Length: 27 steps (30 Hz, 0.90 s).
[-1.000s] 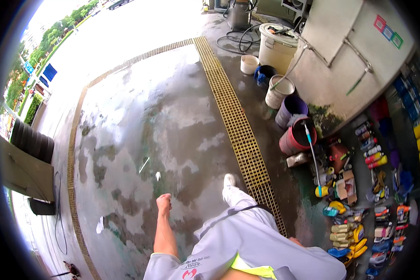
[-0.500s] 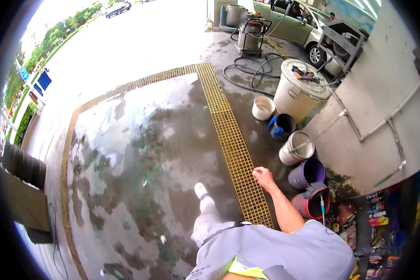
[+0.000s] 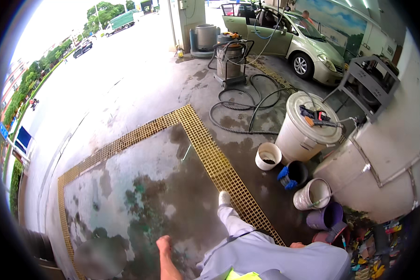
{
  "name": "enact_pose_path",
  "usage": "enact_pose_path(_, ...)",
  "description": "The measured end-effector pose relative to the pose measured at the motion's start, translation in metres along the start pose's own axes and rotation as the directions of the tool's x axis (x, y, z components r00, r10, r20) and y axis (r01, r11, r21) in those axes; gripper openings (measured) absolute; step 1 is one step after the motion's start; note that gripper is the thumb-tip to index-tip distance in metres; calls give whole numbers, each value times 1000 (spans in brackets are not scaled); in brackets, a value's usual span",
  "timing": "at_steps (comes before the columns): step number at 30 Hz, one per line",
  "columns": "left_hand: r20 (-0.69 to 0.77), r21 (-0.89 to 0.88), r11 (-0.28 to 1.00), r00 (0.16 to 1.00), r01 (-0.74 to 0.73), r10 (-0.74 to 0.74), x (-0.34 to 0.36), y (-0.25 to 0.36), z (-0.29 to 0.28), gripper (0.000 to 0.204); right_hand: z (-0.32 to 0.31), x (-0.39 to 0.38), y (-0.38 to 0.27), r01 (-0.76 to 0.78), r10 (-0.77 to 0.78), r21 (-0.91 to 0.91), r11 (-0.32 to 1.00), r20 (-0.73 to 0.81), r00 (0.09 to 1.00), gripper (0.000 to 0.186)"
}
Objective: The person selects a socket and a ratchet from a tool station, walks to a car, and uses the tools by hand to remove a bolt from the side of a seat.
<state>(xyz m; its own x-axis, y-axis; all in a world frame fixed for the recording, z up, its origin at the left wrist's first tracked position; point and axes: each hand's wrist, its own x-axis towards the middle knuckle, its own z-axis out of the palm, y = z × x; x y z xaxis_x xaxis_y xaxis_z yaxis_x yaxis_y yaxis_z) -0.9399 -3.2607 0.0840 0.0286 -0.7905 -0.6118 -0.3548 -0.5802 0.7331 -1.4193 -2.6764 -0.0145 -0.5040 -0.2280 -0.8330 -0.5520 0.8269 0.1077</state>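
Observation:
My left hand (image 3: 164, 243) hangs in front of me at the left, over the wet, patchy concrete floor (image 3: 186, 231). Its fingers are curled in, and nothing sticks out of it. Low beside my grey shirt, only a little of my right hand (image 3: 297, 245) shows; my body hides its fingers. It is nearest the yellow drain grating (image 3: 238, 196) and a red bucket (image 3: 329, 235). My white shoe (image 3: 224, 198) is beside the grating's left edge.
Along the right stand a purple bucket (image 3: 325, 216), a white bucket (image 3: 312, 194), a black bucket with blue cloth (image 3: 295, 174), a small white tub (image 3: 268, 156) and a large lidded bin (image 3: 308, 119). Ahead lie a coiled hose (image 3: 249, 130), a wheeled vacuum (image 3: 230, 63) and a parked car (image 3: 308, 42).
I have stepped forward, and the view has lifted toward the car and vacuum. My left hand has come into view. My right hand has dropped back beside my body, mostly out of sight.

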Motion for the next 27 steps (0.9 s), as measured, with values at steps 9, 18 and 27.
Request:
enact_pose_path(9, 50, -155, 933, 945, 326, -322, 176, 174, 154, 8, -543, 158, -363, 214, 46, 918, 334, -242, 969, 28)
enact_pose_path(18, 256, 653, 749, 899, 112, -357, 387, 323, 269, 12, -851, 316, -639, 706, -215, 585, 399, -689, 692, 24)
enact_pose_path(27, 373, 656, 755, 867, 6, -331, 741, 652, 247, 22, -910, 311, -665, -269, 351, 942, 201, 187, 918, 13)
